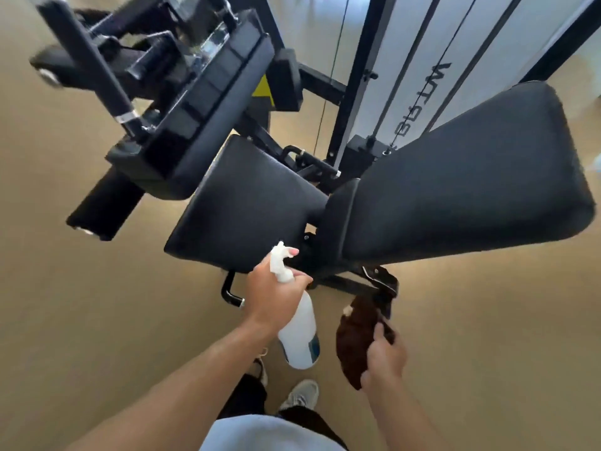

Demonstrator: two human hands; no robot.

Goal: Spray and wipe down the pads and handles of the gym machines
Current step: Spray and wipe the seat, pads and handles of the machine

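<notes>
Left hand (274,294) wraps the white plastic spray bottle (297,333), finger on the trigger, nozzle aimed at the black padded seat (240,206) — spraying step, I'd say. Right hand (385,356) clutches a brown fluffy cloth (353,340) — wiping should follow.

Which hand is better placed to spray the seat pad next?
Left. The left hand grips the spray bottle, nozzle beside the seat pad; the right hand holds only the brown cloth.
</notes>
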